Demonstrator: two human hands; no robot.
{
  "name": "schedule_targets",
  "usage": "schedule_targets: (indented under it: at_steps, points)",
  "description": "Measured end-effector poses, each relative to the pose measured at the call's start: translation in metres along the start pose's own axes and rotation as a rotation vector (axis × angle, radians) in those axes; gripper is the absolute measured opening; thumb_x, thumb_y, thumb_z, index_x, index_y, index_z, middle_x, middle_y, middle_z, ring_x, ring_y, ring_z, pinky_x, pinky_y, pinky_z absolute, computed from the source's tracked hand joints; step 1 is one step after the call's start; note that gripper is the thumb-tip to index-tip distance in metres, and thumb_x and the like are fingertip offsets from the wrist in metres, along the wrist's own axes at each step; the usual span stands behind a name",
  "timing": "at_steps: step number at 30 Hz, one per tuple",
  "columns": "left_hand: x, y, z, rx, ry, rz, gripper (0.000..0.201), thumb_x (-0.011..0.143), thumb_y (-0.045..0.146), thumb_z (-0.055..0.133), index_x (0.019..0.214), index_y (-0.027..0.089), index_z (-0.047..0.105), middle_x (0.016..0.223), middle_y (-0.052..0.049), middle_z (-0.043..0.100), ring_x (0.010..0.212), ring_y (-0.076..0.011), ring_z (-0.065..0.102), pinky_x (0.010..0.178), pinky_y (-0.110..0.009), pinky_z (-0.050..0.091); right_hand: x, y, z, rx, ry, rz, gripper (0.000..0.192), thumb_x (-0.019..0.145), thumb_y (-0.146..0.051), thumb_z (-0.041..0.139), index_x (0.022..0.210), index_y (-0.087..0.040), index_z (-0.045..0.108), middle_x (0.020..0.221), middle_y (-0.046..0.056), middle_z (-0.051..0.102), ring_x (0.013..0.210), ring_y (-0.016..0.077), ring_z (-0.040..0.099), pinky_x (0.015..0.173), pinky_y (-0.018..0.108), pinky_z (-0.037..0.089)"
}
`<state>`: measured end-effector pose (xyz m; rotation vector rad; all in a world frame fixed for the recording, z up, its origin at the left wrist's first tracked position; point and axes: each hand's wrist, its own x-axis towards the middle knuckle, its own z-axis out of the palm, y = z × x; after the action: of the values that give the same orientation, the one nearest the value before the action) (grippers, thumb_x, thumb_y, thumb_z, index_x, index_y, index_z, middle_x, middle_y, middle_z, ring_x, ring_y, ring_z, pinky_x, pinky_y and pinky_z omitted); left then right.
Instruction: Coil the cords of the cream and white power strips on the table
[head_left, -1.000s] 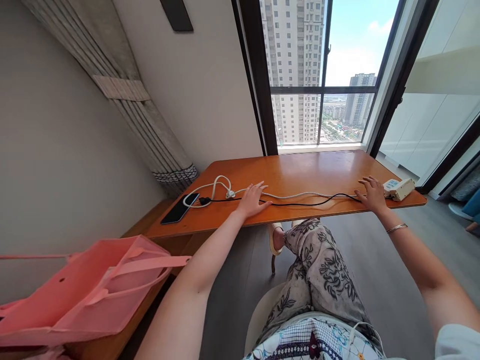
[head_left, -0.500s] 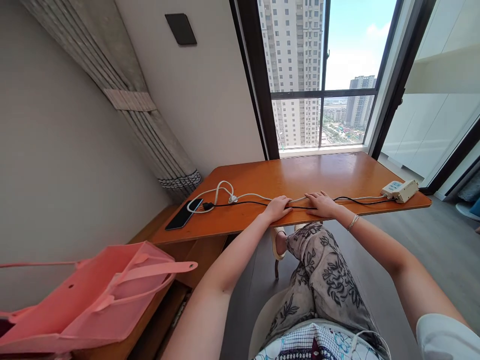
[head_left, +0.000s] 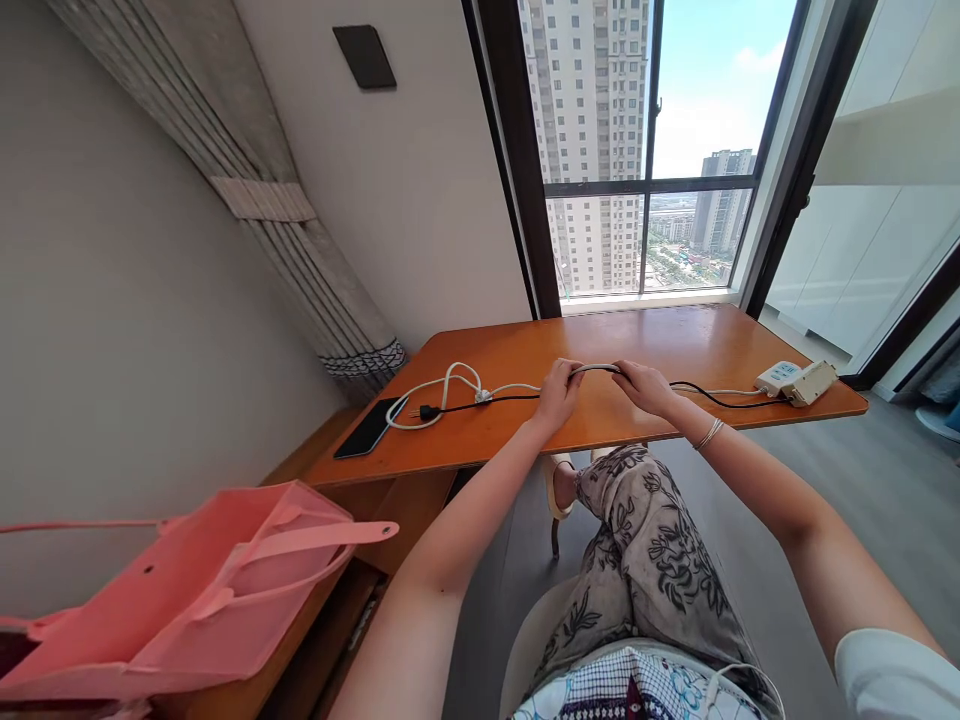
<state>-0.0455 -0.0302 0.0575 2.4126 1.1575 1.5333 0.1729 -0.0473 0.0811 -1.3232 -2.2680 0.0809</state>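
Note:
My left hand (head_left: 559,394) is closed around a white cable (head_left: 516,386) and a black cable (head_left: 511,398). A short way to its right, my right hand (head_left: 643,387) grips the same pair, and the stretch between the hands bows slightly upward above the table. Left of my hands, the white cable lies in a loose loop, with a white plug (head_left: 484,396) beside it. The black cable ends in a black plug (head_left: 430,412) with bare prongs. Both cables run right, toward a white power strip (head_left: 778,376) and a cream box-shaped adapter (head_left: 812,383).
A dark phone (head_left: 369,430) lies at the left end of the brown table (head_left: 637,340), partly under the cable loop. An open pink bag (head_left: 225,590) sits lower left on a wooden surface. Beyond the table are a window (head_left: 645,187) and a curtain (head_left: 330,270).
Both hands have closed on the cables and lifted them slightly off the table, away from its front edge. The looped end and black plug have shifted a little to the right.

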Motion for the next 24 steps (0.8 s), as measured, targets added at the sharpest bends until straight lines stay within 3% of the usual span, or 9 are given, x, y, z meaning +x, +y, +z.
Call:
schedule_targets:
  at_steps: [5,10,16,21,24]
  points:
    - [0.027,0.018,-0.009,-0.078,0.199,0.034,0.020,0.098,0.036,0.050,0.096,0.021,0.062,0.089,-0.006,0.065,0.084,-0.0186,0.061,0.075,-0.032,0.049,0.023,-0.022,-0.029,0.178,0.122,-0.076,0.031,0.102,-0.042,0.039,0.104,-0.021,0.061,0.087,0.006,0.070,0.078,0.0204,0.062,0.069,0.028,0.039]
    - [0.067,0.031,-0.029,-0.170,0.260,-0.001,0.025,0.097,0.041,0.053,0.104,0.020,0.064,0.096,-0.005,0.066,0.093,-0.0189,0.063,0.081,-0.031,0.049,0.055,-0.045,-0.060,0.461,0.277,-0.161,0.041,0.099,-0.053,0.039,0.086,-0.021,0.061,0.077,0.002,0.062,0.074,0.0170,0.055,0.070,0.029,0.041]
    - [0.097,0.016,-0.053,-0.374,0.137,-0.141,0.039,0.084,0.030,0.069,0.121,0.022,0.058,0.085,0.001,0.064,0.070,-0.0114,0.060,0.070,-0.026,0.049,0.104,-0.062,-0.097,0.858,0.456,-0.172,0.052,0.091,-0.073,0.045,0.081,-0.022,0.054,0.065,-0.003,0.041,0.060,0.0121,0.044,0.054,0.026,0.038]
    - [0.073,-0.007,-0.052,-0.455,-0.082,-0.336,0.019,0.076,0.026,0.071,0.090,0.016,0.063,0.076,-0.001,0.065,0.066,-0.0128,0.062,0.072,-0.032,0.052,0.143,-0.061,-0.132,0.968,0.574,-0.181,0.060,0.090,-0.079,0.035,0.090,-0.022,0.053,0.070,-0.004,0.035,0.059,0.0093,0.046,0.053,0.023,0.040]
    - [0.052,-0.007,-0.039,-0.550,-0.179,-0.426,0.024,0.071,0.029,0.076,0.084,0.016,0.061,0.075,-0.002,0.067,0.068,-0.0151,0.066,0.077,-0.037,0.055,0.160,-0.059,-0.150,0.991,0.624,-0.157,0.063,0.091,-0.080,0.030,0.095,-0.021,0.053,0.074,-0.003,0.035,0.061,0.0093,0.048,0.054,0.023,0.041]
